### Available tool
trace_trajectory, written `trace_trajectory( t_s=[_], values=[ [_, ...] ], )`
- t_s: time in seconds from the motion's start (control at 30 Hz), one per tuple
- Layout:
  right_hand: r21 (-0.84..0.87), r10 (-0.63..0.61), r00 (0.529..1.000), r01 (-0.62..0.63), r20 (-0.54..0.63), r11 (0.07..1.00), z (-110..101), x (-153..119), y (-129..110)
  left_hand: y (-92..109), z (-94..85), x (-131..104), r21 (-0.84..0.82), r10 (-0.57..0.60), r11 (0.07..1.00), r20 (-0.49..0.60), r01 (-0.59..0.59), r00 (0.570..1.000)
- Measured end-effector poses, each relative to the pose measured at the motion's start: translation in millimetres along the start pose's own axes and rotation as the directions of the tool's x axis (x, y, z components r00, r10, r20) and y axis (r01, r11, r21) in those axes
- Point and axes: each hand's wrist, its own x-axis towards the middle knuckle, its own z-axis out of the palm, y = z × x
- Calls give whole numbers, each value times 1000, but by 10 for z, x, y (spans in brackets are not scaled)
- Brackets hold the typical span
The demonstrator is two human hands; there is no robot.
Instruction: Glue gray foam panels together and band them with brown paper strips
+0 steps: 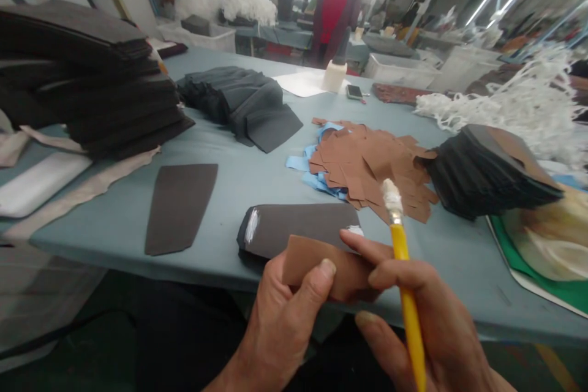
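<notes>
At the near edge of the bench (243,174), the left hand (285,312) pinches a brown piece (305,257), thumb pressed on its face and fingers folded behind. The right hand (436,312) has a yellow brush (402,251) tucked among its fingers, pale end up, while its fingertips reach the piece's right end. That thumb stands off, touching nothing I can see, so this grip looks only half closed; exactly how the fingers trap the handle, I can't tell.

I'd call this one partway along. The dark panel (294,223) in front carries a white smear (252,225) at its left end and another at its right, partly covered by a finger, so brushing there looks done. The brown piece is in hand, not laid on the panel. Whether its back bears any white, I can't see. Plenty seems left: a pile (372,159) of brown pieces, mixed with blue strips (298,163), lies beyond, and a dark stack (487,171) sits to its right. A lone panel (181,208) rests to the left, no white showing on it.

The held piece sits within the left grip, tilted, hiding part of the panel's near side. The brush's pale end stands clear of it, up and to the right.
</notes>
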Motion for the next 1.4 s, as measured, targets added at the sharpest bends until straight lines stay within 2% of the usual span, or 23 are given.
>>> trace_trajectory(
  t_s=[0.13, 0.27, 0.47, 0.53, 0.7, 0.87, 1.13, 1.3, 1.4],
  values=[
    [159, 149, 989, -149, 10, 976, 84, 130, -85, 36, -43, -62, 3, 16, 1000, -12, -16, 1000],
    [344, 236, 971, -234, 37, 909, 172, 191, -144, 89, -92, -89, 25, 42, 999, -51, -41, 998],
    [350, 375, 920, -390, 112, 852, 273, 293, -263, 98, -172, -66, 0, 94, 996, -110, -95, 990],
    [355, 376, 918, -396, 125, 847, 305, 381, -294, 89, -203, -53, -23, 92, 995, -125, -96, 988],
    [413, 394, 885, -464, 248, 784, 390, 588, -291, 68, -309, -46, -74, 51, 995, -137, -61, 989],
    [416, 409, 850, -521, 332, 746, 470, 642, -223, 71, -417, -57, -51, -10, 999, -200, 0, 980],
    [386, 394, 826, -543, 402, 745, 518, 718, -190, 38, -573, -63, -130, -93, 988, -99, 80, 991],
    [361, 389, 813, -551, 433, 752, 551, 740, -148, -11, -595, -106, -194, -205, 967, -196, 167, 959],
    [357, 387, 807, -557, 446, 750, 560, 729, -128, -38, -603, -108, -194, -191, 971, -258, 143, 947]
  ],
)
